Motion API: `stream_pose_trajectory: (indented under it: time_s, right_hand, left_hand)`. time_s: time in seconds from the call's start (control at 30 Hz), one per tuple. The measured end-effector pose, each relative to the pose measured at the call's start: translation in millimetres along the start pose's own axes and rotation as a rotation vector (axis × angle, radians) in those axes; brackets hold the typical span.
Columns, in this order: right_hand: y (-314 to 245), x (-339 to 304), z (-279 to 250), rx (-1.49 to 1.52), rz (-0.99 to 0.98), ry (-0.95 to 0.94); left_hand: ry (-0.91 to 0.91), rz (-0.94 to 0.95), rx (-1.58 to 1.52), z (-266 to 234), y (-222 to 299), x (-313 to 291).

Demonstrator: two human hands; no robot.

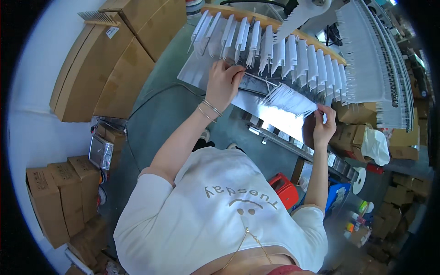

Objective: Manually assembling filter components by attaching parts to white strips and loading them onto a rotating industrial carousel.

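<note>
My left hand [223,85], with bangles at its wrist, is closed in a pinch at the near side of a row of white folded bundles [266,50]. A thin whitish strand or rod [262,79] runs rightward from its fingertips; what exactly they grip is partly hidden. My right hand [324,123] pinches the right end of a loose bundle of fine white strands [293,100]. That bundle lies on a shiny metal plate [279,117], its left end tangled. The folded bundles hang side by side, with thin metal pins between them, from a wooden bar [256,18].
A sheet of white strands [362,55] hangs from a toothed rack [396,68] at the right. Cardboard boxes [105,64] stand at the left, topped by a wooden comb with metal pins [98,18]. A black cable [151,94] crosses the green floor. A red container [284,191] stands below the plate.
</note>
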State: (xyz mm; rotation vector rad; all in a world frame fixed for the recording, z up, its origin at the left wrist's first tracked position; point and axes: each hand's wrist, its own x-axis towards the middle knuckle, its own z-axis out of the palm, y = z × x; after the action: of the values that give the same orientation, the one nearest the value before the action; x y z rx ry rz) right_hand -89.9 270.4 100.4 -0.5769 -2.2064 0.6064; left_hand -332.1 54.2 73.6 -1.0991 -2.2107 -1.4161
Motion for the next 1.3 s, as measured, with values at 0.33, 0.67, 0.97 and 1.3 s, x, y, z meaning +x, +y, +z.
stream_pose_trajectory:
  time_s: [0.33, 0.67, 0.97, 1.3]
  right_hand:
    - [-24, -39, -14, 0.399, 0.369, -0.009]
    - [-43, -110, -35, 1.075, 0.682, 0.188]
    - [-77, -213, -25, 1.308, 0.801, 0.622]
    - [-84, -336, -64, 1.273, 0.768, 1.269]
  left_hand:
    - [-0.237, -0.062, -0.156, -31, -11, -3]
    - [-0.490, -0.137, -0.528, -33, 23, -4]
    - [-0.967, -0.027, -0.787, -49, 50, -26]
    - [-1.424, -0.154, -0.856, 41, 128, -78]
